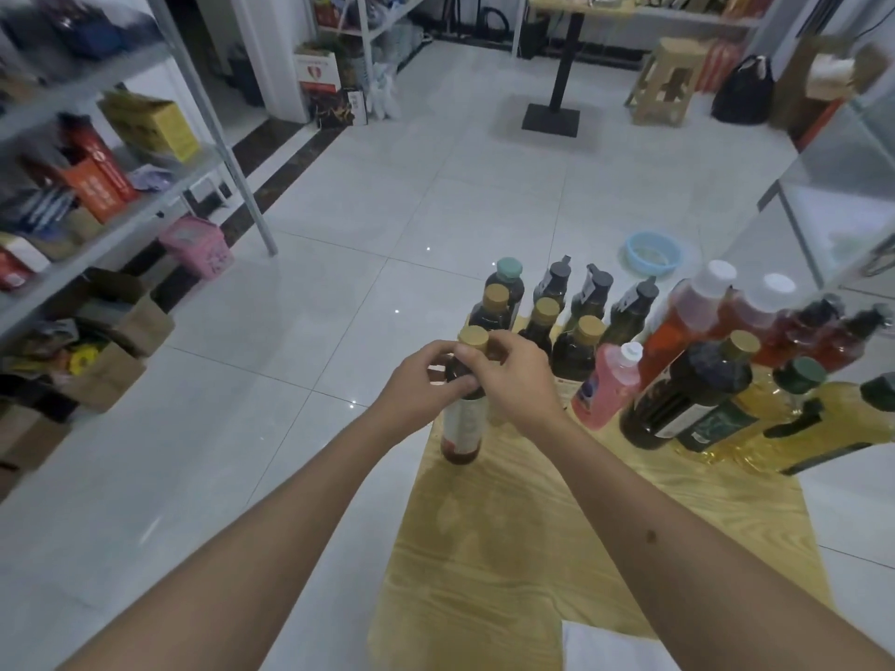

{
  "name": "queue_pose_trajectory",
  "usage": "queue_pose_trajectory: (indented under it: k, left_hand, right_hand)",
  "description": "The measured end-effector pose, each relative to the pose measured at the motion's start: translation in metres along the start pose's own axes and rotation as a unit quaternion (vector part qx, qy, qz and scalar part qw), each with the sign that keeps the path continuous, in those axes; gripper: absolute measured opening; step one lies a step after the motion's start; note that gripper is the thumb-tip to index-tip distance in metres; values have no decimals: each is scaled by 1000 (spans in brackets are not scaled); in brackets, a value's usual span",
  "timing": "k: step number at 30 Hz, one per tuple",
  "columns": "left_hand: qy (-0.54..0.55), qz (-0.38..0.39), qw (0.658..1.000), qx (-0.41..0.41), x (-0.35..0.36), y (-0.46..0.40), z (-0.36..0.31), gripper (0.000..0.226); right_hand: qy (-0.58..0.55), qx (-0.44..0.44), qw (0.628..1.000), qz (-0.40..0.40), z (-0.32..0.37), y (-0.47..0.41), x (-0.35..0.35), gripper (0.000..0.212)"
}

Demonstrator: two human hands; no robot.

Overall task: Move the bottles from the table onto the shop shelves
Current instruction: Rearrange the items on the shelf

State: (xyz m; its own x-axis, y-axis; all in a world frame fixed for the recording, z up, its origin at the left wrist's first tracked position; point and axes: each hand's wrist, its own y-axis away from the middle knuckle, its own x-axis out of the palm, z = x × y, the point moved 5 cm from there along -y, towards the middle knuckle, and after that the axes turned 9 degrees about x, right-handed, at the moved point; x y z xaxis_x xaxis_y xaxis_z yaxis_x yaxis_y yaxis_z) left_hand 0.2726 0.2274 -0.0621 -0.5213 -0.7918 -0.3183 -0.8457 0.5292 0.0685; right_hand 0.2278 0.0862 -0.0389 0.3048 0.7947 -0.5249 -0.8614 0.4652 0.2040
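Bottles (576, 331) crowd the far and right edges of the wood-grain surface (557, 549); shop shelves (97, 196) stand off to the left. Gold-capped bottle (462, 418) stands upright at the surface's left edge. Left hand (416, 387) and right hand (520, 375) both grip its neck, fingers (460, 386) curled round it below the cap.

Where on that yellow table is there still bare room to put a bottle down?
The near half of the table, between the forearms and behind the gold-capped bottle both hands grip, is bare. The far end and right edge are crowded with bottles.
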Motion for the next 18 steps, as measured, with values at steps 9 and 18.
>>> queue_pose_trajectory:
  k: [9, 18]
  left_hand:
    - [20, -81, 996, 12, -60, 64, -30, 55]
    - [65, -230, 971, 12, -181, 166, -41, 57]
  right_hand:
    - [-2, -53, 998, -16, 78, 54, 31, 42]
    - [-118, -129, 972, 160, 164, 125, 111, 32]
